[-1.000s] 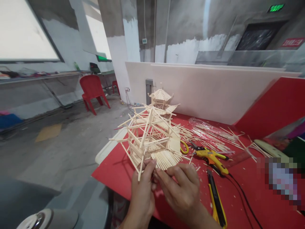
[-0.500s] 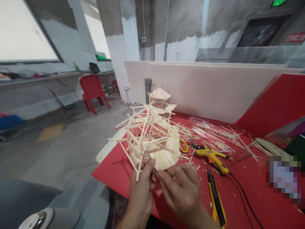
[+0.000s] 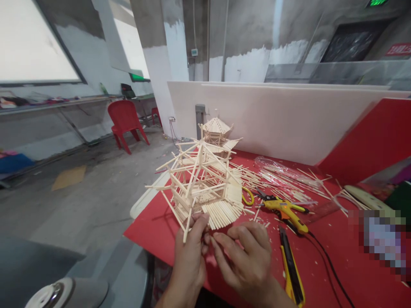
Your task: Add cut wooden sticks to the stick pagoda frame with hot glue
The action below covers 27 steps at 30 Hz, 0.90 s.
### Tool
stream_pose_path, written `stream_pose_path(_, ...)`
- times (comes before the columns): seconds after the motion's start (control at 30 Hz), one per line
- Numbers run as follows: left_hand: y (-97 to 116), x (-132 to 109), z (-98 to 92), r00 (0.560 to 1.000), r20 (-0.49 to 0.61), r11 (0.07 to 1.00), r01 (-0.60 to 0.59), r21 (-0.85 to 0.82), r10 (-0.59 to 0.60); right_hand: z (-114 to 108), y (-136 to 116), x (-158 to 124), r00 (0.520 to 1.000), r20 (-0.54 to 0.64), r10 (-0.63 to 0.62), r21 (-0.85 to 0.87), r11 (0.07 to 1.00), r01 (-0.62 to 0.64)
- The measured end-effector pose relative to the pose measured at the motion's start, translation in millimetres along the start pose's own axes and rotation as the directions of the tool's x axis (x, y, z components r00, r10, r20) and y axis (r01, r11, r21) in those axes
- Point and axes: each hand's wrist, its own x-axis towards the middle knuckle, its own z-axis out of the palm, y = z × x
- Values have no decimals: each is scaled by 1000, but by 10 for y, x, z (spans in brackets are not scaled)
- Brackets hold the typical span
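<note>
Over the near left part of the red, smooth-faced surface, a pavilion-like stick model is showing its open frame of pale, slender wooden sticks, the roof beams sloping out from a central peak. On its near side, flat-laid sticks are forming a ribbed, fan-shaped panel. The left hand is keeping its grip closed on the frame's near corner, thumb pressing beside a jutting stick. The right hand is curling just beside it, fingertips bunching together; whether that grip is pinching something small, I cannot tell. Behind, a finished-looking tower is carrying a pointed, ridged roof. To the right, loose sticks are spreading near crinkled clear plastic, and a yellow glue gun and a black-and-yellow cutter are lying flat. Compared with half a second ago, the right fingertips are sitting slightly lower, a little farther from the panel's edge, while the left grip is staying at the same corner and the tools are lying unmoved
</note>
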Motion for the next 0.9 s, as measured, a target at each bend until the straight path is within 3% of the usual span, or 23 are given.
stream_pose_path(0.9, 4, -3, 0, 1000, 30, 1000, -1, -19, 2, 13, 28, -21, 999, 49, 2, -33, 999, 0)
